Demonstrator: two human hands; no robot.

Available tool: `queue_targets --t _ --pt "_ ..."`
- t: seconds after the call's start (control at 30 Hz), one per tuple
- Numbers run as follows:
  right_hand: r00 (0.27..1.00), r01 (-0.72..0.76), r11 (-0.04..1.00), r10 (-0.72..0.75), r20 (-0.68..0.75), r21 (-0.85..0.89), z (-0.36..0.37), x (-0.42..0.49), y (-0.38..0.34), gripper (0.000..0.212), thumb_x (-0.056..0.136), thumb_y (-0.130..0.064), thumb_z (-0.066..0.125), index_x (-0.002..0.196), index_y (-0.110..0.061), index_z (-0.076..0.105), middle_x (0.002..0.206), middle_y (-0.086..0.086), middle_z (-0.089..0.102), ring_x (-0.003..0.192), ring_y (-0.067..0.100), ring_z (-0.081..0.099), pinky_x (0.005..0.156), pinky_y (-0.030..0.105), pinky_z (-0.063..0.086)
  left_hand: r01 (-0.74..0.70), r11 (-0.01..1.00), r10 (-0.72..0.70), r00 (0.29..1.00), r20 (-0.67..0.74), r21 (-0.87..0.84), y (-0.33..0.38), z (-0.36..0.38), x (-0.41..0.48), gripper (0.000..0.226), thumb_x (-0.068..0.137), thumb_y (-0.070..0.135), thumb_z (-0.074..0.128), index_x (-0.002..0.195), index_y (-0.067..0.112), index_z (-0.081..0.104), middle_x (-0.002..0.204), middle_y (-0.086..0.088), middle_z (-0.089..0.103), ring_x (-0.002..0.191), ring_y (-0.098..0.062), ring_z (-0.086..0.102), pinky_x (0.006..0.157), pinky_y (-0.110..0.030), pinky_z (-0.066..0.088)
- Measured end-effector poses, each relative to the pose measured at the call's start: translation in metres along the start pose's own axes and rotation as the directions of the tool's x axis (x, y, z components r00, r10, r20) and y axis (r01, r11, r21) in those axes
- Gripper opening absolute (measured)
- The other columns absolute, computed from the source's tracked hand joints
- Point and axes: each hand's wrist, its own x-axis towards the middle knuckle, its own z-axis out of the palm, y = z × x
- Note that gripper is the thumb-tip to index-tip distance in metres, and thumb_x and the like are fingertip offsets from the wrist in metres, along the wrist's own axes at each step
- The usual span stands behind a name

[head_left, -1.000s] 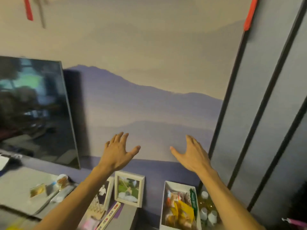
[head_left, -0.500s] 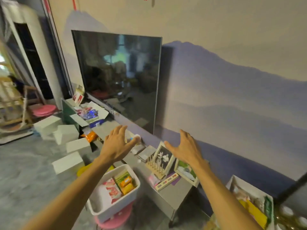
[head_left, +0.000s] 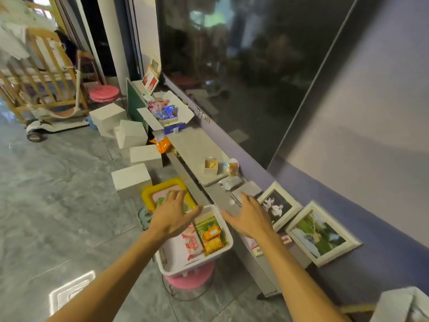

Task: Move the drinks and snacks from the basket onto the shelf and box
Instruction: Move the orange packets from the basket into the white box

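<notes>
Shelf (head_left: 197, 145): low and grey, running from near right to far left along the wall, under a dark screen (head_left: 232, 66).
Box (head_left: 185, 111): white, flaps open, at the far end of the shelf; blue and pink wrappers inside.
Basket (head_left: 190, 266): white, set on a pink stool (head_left: 189, 278) on the floor, close against the front of the shelf, between the two forearms.
Snacks in the basket: a pink-and-white packet (head_left: 190, 244) on the left, a green packet (head_left: 206, 223) at the far side, orange packets (head_left: 213, 245) on the right, all lying close together.
Yellow tray (head_left: 146, 198): on the floor just beyond the basket, to its left.
Left hand (head_left: 173, 216): fingers spread and slack, gripping nothing; held over the far left corner of the basket, fingertips across the near edge of the yellow tray; contact with either not clear.
Right hand (head_left: 249, 217): palm down, fingers splayed, likewise empty; over the front edge of the shelf, just right of the basket.
Middle of the shelf: a small carton (head_left: 211, 166), a small jar (head_left: 232, 167) just beside it, a clear packet (head_left: 229, 182) nearer.
Near right of the shelf: a black-and-white framed picture (head_left: 277, 206) and a green framed picture (head_left: 321, 233), side by side by the wall.
Floor, far left: white blocks (head_left: 131, 180) in a loose row, an orange bag (head_left: 162, 145) at the shelf front.
</notes>
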Motion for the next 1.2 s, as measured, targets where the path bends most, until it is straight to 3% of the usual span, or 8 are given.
queue_targets --t 0.2,0.4,0.5,0.6,0.7,0.9,1.07,1.2 --pt "0.967 0.071 0.996 -0.054 0.25 -0.057 0.089 0.063 0.025 0.088 0.088 -0.075 0.062 0.154 -0.021 0.041 0.151 0.006 0.053 0.135 0.029 0.054 0.102 0.044 0.051 0.126 0.992 -0.121 0.978 0.171 -0.018 -0.053 0.103 0.031 0.098 0.083 0.089 0.039 0.158 0.025 0.039 0.159 -0.003 0.046 0.139 -0.028 0.051 0.112 -0.051 0.045" --pt "0.862 0.268 0.956 -0.184 0.472 -0.116 0.21 0.165 0.078 0.08 0.089 -0.069 0.067 0.153 -0.026 0.046 0.155 -0.002 0.051 0.138 0.023 0.053 0.106 0.04 0.05 0.297 0.954 -0.267 0.903 0.336 -0.04 -0.11 0.253 0.077 0.104 0.076 0.096 0.041 0.157 0.03 0.038 0.152 0.0 0.051 0.13 -0.026 0.055 0.108 -0.047 0.05" --pt "0.804 0.381 0.913 -0.252 0.538 -0.143 0.284 0.22 0.105 0.086 0.091 -0.069 0.067 0.16 -0.026 0.039 0.162 -0.003 0.044 0.145 0.022 0.046 0.113 0.04 0.046 0.343 0.938 -0.3 0.874 0.381 -0.046 -0.136 0.332 0.112 0.106 0.077 0.096 0.043 0.158 0.029 0.037 0.158 -0.002 0.045 0.136 -0.028 0.051 0.114 -0.049 0.045" --pt "0.71 0.503 0.853 -0.317 0.629 -0.138 0.35 0.257 0.133 0.091 0.096 -0.064 0.066 0.168 -0.025 0.027 0.174 0.0 0.029 0.159 0.022 0.028 0.127 0.041 0.029 0.324 0.945 -0.286 0.882 0.375 -0.04 -0.158 0.4 0.14 0.097 0.077 0.094 0.046 0.148 0.028 0.044 0.152 -0.003 0.047 0.135 -0.028 0.048 0.113 -0.051 0.041" --pt "0.635 0.579 0.811 -0.382 0.672 -0.087 0.39 0.278 0.157 0.088 0.098 -0.057 0.069 0.169 -0.027 0.026 0.176 0.001 0.025 0.162 0.022 0.022 0.129 0.043 0.023 0.23 0.973 -0.229 0.932 0.28 0.029 -0.173 0.448 0.154 0.096 0.072 0.097 0.042 0.148 0.037 0.046 0.141 0.0 0.041 0.13 -0.028 0.038 0.11 -0.051 0.036" --pt "0.669 0.515 0.856 -0.436 0.602 0.049 0.408 0.294 0.175 0.07 0.101 -0.042 0.072 0.163 -0.027 0.043 0.164 0.001 0.047 0.15 0.022 0.041 0.123 0.041 0.035 0.163 0.986 -0.167 0.972 0.162 0.04 -0.185 0.477 0.158 0.085 0.07 0.092 0.054 0.139 0.043 0.06 0.137 0.004 0.045 0.126 -0.023 0.039 0.11 -0.046 0.037" --pt "0.787 0.345 0.918 -0.397 0.472 0.197 0.374 0.277 0.168 0.066 0.097 -0.045 0.077 0.156 -0.029 0.052 0.153 -0.002 0.058 0.137 0.018 0.054 0.113 0.038 0.047 0.258 0.895 -0.182 0.956 0.229 -0.365 -0.174 0.442 0.151 0.068 0.075 0.07 0.078 0.131 0.039 0.057 0.126 0.015 0.06 0.102 -0.007 0.062 0.086 -0.025 0.056" --pt "0.887 0.208 0.915 -0.325 0.328 0.346 0.292 0.258 0.149 0.059 0.091 -0.046 0.083 0.145 -0.036 0.062 0.128 -0.009 0.072 0.115 0.013 0.068 0.098 0.043 0.06 0.271 0.804 -0.208 0.962 0.177 -0.529 -0.145 0.371 0.142 0.058 0.081 0.029 0.091 0.12 0.047 0.053 0.125 0.013 0.062 0.104 -0.012 0.069 0.081 -0.027 0.063"
